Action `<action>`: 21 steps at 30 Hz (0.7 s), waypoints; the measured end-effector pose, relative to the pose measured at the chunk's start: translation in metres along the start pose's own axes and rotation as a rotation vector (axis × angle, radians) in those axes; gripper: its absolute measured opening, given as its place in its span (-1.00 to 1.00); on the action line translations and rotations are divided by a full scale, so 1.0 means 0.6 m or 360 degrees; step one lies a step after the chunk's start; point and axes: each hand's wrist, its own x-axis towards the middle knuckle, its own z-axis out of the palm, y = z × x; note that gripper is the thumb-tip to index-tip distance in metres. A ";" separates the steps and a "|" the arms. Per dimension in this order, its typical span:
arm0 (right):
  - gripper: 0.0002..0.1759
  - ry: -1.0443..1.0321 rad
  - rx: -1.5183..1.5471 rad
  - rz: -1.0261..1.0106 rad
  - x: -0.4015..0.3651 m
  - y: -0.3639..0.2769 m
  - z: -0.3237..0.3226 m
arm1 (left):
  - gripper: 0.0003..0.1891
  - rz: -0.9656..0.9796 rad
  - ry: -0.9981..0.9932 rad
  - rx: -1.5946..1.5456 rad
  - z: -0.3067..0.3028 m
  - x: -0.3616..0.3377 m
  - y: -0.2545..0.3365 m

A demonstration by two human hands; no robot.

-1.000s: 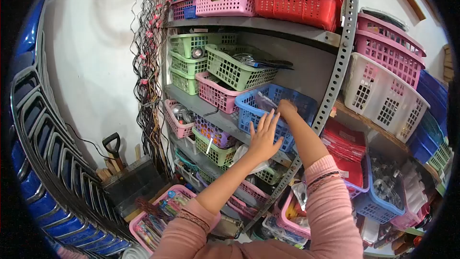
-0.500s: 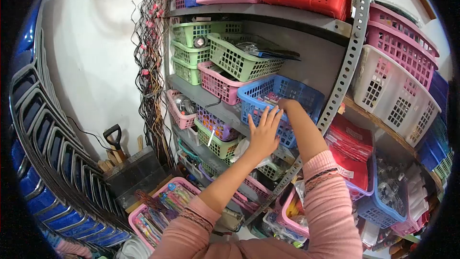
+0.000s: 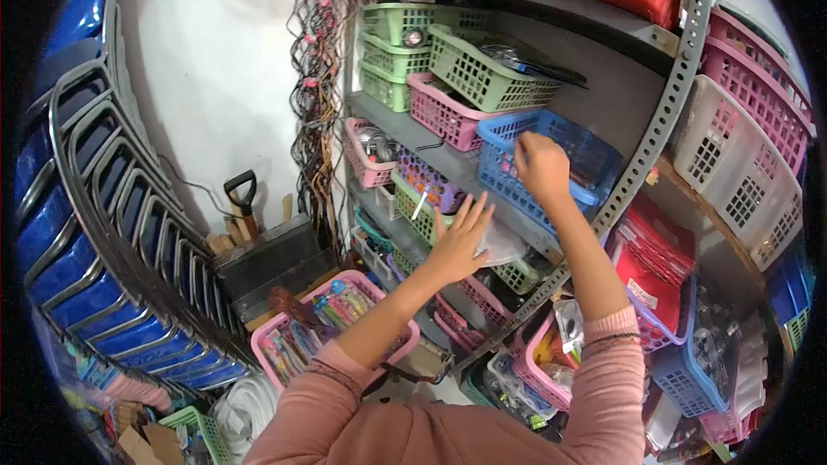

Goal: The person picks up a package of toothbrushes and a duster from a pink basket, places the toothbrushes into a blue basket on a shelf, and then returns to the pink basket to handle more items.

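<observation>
My right hand (image 3: 544,169) is raised over the near rim of a blue basket (image 3: 508,176) on the middle shelf. Its fingers are curled closed, and I cannot tell what is inside them. Lower and to the left, my left hand (image 3: 458,244) has its fingers spread and holds nothing. It overlaps a white plastic bag (image 3: 504,244) and lies close to a green basket (image 3: 413,207) on the shelf below. A purple basket (image 3: 428,182) with round holes sits behind the green one. Left of the blue basket is a pink basket (image 3: 444,112).
A perforated metal post (image 3: 659,129) rises right of the blue basket. Green baskets (image 3: 482,69) are stacked at the shelf's left. Below stands a pink basket (image 3: 366,284) of colourful pens. Stacked blue chairs (image 3: 95,284) line the left, and red packets (image 3: 650,250) lie at right.
My right hand has come up out of the blue basket, fingers now curled. My left hand has dropped away from the basket's front. The view has shifted, moving the shelves rightward and upward.
</observation>
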 end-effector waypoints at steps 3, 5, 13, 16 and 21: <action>-0.89 -0.0044 0.0346 -0.0205 -0.082 -0.101 -0.001 | -0.40 -0.0249 -0.0184 -0.0181 -0.036 -0.110 -0.042; -0.87 -0.0503 0.0770 0.0149 -0.161 -0.184 0.003 | -0.51 -0.0391 -0.0073 -0.0269 -0.048 -0.195 -0.068; -0.59 -0.1681 0.1067 -0.0047 -0.488 -0.422 0.194 | -0.59 -0.1129 0.0301 -0.0317 -0.025 -0.559 -0.138; -0.44 -0.1895 0.0799 0.0121 -0.526 -0.458 0.197 | -0.61 -0.1530 0.0290 -0.0149 -0.020 -0.651 -0.134; -0.31 -0.1726 0.0810 0.0153 -0.584 -0.441 0.201 | -0.61 -0.1667 0.0483 0.0087 -0.038 -0.716 -0.118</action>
